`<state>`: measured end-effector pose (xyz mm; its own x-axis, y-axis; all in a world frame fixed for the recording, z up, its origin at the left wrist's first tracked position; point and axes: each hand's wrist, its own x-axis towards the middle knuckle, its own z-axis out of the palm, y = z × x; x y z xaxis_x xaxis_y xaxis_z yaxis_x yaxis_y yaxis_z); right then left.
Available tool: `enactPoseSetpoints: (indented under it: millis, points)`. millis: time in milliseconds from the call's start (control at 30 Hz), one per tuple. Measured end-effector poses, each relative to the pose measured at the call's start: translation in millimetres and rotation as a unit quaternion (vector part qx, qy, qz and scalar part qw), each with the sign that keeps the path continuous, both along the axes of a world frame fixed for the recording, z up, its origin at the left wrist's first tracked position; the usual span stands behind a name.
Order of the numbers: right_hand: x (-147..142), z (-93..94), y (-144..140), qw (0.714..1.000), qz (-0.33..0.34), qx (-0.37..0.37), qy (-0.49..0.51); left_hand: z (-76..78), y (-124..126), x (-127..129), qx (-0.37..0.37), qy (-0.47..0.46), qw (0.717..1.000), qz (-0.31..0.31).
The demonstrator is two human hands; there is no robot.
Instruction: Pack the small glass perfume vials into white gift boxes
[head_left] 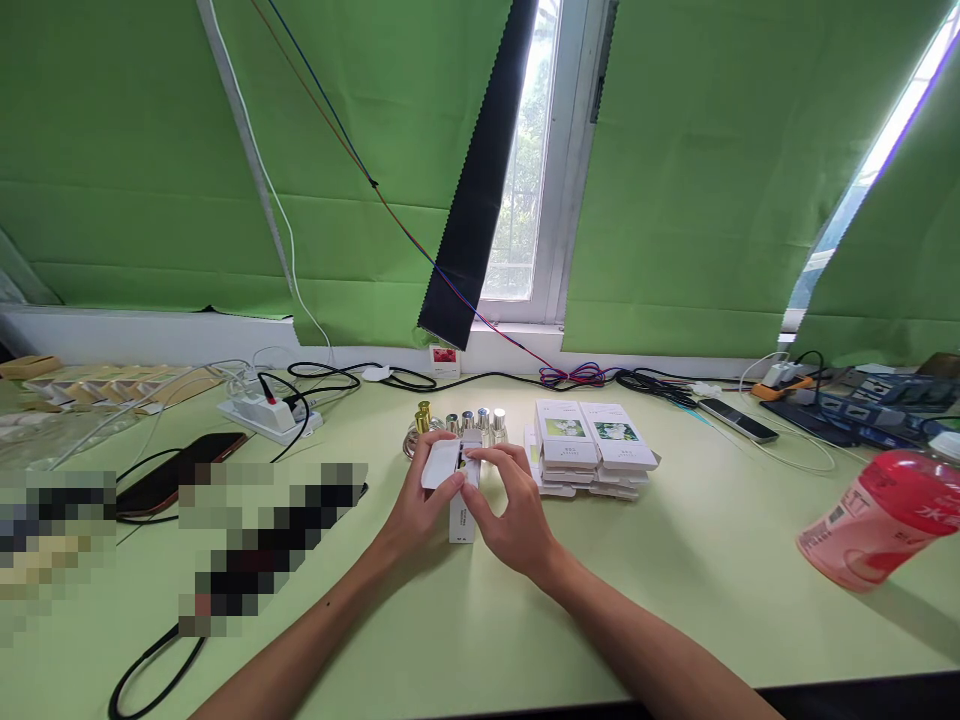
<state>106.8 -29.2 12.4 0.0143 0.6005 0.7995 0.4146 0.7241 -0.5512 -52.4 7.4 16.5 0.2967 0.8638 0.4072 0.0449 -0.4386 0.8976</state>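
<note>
A small white carton [462, 522] stands on the table in front of me, its top flap folded out to the left. My left hand [424, 488] grips the carton from the left, thumb along its upper edge. From the right, my right hand [514, 505] has thumb and forefinger at the carton's open top; what lies between those fingertips is too small to make out. Just behind the carton stand several small bottles [499, 424] with silver caps. Gold-topped bottles [423, 414] are beside them at the left. To the right lie stacked flat white cartons [568, 448] with green floral pictures.
A pink drink bottle [877, 515] stands at the right. Phones [739, 419] lie on both sides. A power strip [270, 415] sits back left, with cables [652, 385] along the wall. Part of the left side is blurred out.
</note>
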Motion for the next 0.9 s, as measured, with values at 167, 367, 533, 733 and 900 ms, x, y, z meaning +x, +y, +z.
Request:
enactPoseSetpoints:
  millis: [167,367,533,733,900]
  points:
    - [0.0,1.8,-0.9,1.0,-0.007,-0.002,-0.003,2.6,-2.4,1.0,-0.007,0.0,1.0,0.01]
    - [0.3,2.1,-1.7,1.0,0.0,-0.001,0.003,3.5,-2.3,2.0,-0.009,0.003,1.0,0.019]
    - [0.3,0.4,-1.6,1.0,-0.009,-0.007,0.0,4.2,-1.9,2.5,-0.012,0.001,1.0,0.019]
    - [0.8,1.5,-1.8,1.0,-0.01,-0.006,0.008,6.0,-3.7,3.1,-0.015,0.004,1.0,0.016]
    - [2.0,0.1,-1.4,0.999,0.012,-0.034,0.001,5.1,-1.0,2.2,-0.004,0.001,1.0,0.016]
